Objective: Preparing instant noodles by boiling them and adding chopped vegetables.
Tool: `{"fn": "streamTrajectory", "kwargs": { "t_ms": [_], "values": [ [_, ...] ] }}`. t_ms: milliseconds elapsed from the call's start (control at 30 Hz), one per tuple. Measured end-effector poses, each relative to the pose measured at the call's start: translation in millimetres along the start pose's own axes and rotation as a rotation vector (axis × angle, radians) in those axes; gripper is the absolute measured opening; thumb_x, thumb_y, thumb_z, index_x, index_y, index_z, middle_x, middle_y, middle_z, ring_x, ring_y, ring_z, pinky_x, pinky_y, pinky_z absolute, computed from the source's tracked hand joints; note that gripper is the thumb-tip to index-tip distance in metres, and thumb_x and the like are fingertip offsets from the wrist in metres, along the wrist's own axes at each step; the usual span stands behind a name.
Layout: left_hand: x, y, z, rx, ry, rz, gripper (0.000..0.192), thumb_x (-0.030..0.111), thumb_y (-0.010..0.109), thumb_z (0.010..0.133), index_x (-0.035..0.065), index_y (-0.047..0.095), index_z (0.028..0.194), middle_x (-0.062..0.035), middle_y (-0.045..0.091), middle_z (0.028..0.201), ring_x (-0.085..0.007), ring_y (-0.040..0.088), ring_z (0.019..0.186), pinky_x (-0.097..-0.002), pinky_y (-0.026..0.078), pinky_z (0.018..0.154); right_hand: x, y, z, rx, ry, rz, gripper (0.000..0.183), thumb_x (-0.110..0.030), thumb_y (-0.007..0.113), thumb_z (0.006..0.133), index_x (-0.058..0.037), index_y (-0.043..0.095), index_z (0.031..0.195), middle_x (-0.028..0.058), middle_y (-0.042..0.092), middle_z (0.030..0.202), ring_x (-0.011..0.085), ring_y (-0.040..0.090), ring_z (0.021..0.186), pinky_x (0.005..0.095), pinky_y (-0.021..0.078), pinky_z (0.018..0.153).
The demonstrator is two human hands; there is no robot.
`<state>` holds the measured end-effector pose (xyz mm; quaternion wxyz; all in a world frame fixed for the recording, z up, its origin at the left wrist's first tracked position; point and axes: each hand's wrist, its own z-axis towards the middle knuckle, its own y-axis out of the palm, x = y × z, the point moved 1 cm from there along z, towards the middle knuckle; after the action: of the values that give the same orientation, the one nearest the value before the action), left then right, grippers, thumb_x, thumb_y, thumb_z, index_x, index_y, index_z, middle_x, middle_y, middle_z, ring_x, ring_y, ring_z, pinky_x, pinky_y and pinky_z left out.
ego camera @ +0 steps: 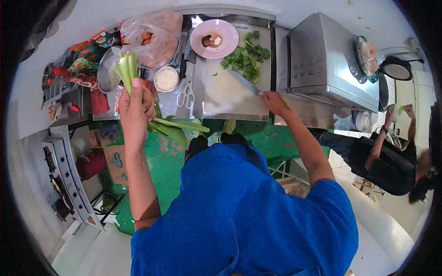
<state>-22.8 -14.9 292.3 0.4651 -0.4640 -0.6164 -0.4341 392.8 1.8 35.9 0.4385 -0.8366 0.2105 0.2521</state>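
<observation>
My left hand (pixel 135 107) grips a bunch of leafy greens by the stalks (pixel 128 68), raised over the counter's front edge. The pale cut ends point up and the leaves (pixel 171 131) hang below my fist. In my right hand (pixel 274 102) is the handle of a kitchen knife, its blade (pixel 243 81) low over the white cutting board (pixel 228 100). Chopped greens (pixel 246 58) lie on the board beyond the blade. At the board's far left, a pink plate (pixel 214 51) holds small heaps of dark and white seasonings.
Left of the board are white-handled scissors (pixel 186 95), a black-handled knife (pixel 187 57), a tub of pale grains (pixel 166 79) and a bag of eggs (pixel 162 41). A metal oven-like appliance (pixel 310 58) stands right. Another person (pixel 386 158) works at far right.
</observation>
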Motion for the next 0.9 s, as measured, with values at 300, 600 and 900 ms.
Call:
{"fn": "streamTrajectory", "kwargs": {
  "t_ms": [300,600,900],
  "values": [
    [-16.9,-7.9,-0.9,-0.051,-0.052,0.12,0.03,0.044,0.048,0.106,0.0149,0.048,0.097,0.0079,0.031,0.061,-0.0015,0.027,0.046,-0.021,0.022,0.04,-45.9,34.5,30.2,-0.153,-0.104,-0.027,0.062,-0.05,0.041,0.103,0.0067,0.064,0.092,0.0291,0.065,0.088,0.0437,0.064,0.086,0.0513,0.0472,0.082],
    [-97.6,42.1,41.3,-0.56,0.104,0.996,0.052,0.049,0.056,0.099,-0.0023,0.056,0.102,-0.0201,0.066,0.084,-0.0367,0.064,0.077,-0.0495,0.049,0.072,-17.1,-14.2,14.9,0.098,-0.02,0.048,0.06,-0.049,0.043,0.103,0.0073,0.061,0.09,0.0285,0.063,0.085,0.0437,0.059,0.079,0.0499,0.0457,0.076],
    [-235.1,99.6,78.9,-0.672,0.144,1.299,0.061,0.06,0.05,0.096,0.002,0.052,0.114,-0.0246,0.07,0.09,-0.0436,0.069,0.09,-0.0557,0.054,0.077,-32.9,12.5,-41.2,0.159,0.059,-0.004,0.055,-0.047,0.043,0.104,0.0036,0.063,0.094,0.0305,0.066,0.093,0.0495,0.062,0.095,0.0543,0.0473,0.085]
  ]
}}
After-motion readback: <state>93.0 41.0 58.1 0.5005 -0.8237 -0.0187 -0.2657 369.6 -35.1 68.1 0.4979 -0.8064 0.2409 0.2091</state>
